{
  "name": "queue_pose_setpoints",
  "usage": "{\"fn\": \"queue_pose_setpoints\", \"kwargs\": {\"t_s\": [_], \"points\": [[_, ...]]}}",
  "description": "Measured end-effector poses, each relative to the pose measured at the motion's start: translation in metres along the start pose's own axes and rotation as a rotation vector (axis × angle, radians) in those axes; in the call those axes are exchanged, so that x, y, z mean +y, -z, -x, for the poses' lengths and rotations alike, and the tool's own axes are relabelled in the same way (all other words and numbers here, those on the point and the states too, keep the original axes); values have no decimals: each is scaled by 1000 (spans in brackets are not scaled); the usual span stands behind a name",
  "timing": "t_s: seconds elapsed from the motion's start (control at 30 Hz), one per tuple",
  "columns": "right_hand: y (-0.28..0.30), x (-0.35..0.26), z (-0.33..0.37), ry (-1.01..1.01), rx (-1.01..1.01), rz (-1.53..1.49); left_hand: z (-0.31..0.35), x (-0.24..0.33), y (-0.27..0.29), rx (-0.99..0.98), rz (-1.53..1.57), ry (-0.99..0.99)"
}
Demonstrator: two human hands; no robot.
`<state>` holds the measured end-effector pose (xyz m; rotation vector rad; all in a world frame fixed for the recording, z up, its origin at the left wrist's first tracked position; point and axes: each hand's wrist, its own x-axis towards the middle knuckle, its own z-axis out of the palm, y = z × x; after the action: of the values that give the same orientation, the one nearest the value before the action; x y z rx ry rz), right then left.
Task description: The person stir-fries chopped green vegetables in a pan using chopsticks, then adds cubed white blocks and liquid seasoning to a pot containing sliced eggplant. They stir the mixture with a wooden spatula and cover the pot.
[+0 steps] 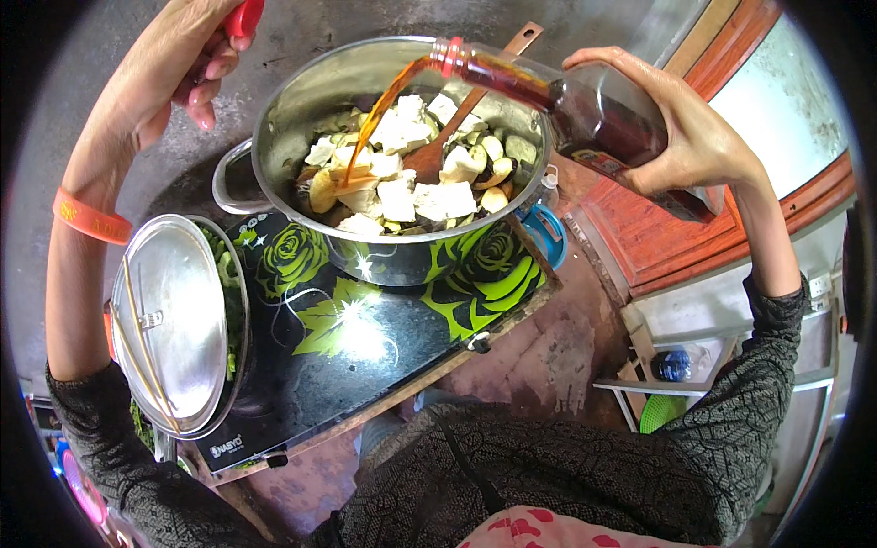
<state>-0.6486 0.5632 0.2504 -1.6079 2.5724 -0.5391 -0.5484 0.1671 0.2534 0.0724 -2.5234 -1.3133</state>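
My right hand [690,132] is wrapped round a clear plastic bottle [598,114] of dark brown liquid, tilted with its neck over the pot's rim. From the mouth a thin brown stream [379,114] runs down into a large steel pot [288,105]. White chunks that look like tofu [443,201] lie in the pot among pale sliced pieces [493,146]. A wooden spatula [427,162] rests in the food, its handle leaning on the far rim. At the upper left, my left hand [196,87] holds a red bottle cap [244,18] in curled fingers, away from the pot.
Beneath the pot is a black glass-topped stove [315,388] with green flower prints. A steel lid [187,320] with chopsticks [146,342] on it covers a pan of greens [228,274] at left. Blue tape-like ring [546,236] sits right of the pot; wooden panels [658,219] stand beyond.
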Motion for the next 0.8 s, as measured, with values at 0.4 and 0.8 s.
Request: {"fn": "queue_pose_setpoints", "kwargs": {"t_s": [0.4, 0.8], "points": [[10, 29, 13, -261, 61, 60, 5, -10, 8, 12, -44, -2], [-5, 5, 50, -97, 336, -291, 12, 42, -46, -95, 253, -287]]}}
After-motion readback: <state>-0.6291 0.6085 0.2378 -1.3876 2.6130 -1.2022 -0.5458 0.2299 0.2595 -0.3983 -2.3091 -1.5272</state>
